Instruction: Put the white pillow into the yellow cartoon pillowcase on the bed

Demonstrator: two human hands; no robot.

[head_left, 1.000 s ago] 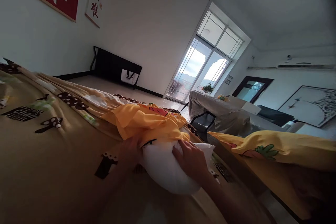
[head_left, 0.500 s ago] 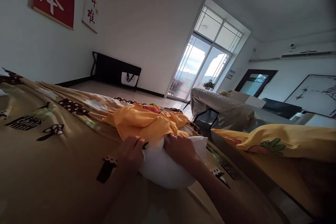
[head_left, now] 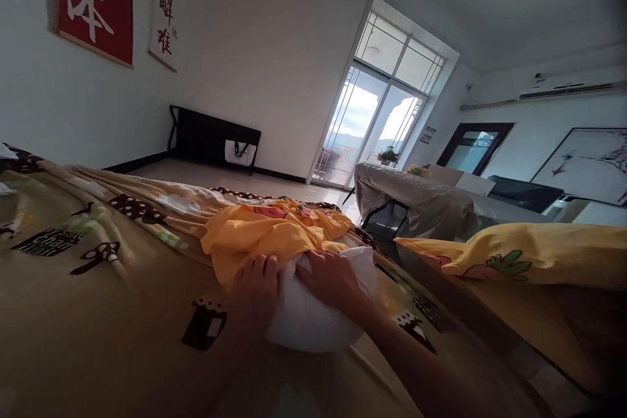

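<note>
- Vs the frame 0.5 s earlier: left hand [head_left: 255, 285] had shifted up onto the hem of the crumpled yellow printed pillowcase [head_left: 267, 233]; fingers now curled over the cloth edge, where before they sat lower beside the pillow.
- Right hand [head_left: 329, 279] stayed on top of the soft white pillow [head_left: 313, 320], fingers bent and pressing into the stuffing just under the case opening; slightly nearer the left hand than before.
- Pillowcase covered a bit more of the pillow: less white showing at the far end, bare white bulge mostly at the near side + a small bit right of the right hand.
- Both hands closed on fabric, nearly touching each other; left pinching the yellow hem, right gripping pillow where the hem meets it. Exact fingertip hold of right hand partly hidden.
- Pillow lay on the tan blanket with brown mushroom print [head_left: 98, 261], which spread wide to the left and toward the camera; lots of open blanket there.
- Blanket's right edge dropped off close beside the pillow, so little room on that side.
- Across a narrow gap to the right: second yellow carrot-print pillow [head_left: 509, 255], apart from the hands.
- Farther back: grey covered sofa [head_left: 416, 199], open floor, glass balcony door [head_left: 367, 130], black folding table [head_left: 210, 137] by the wall.
</note>
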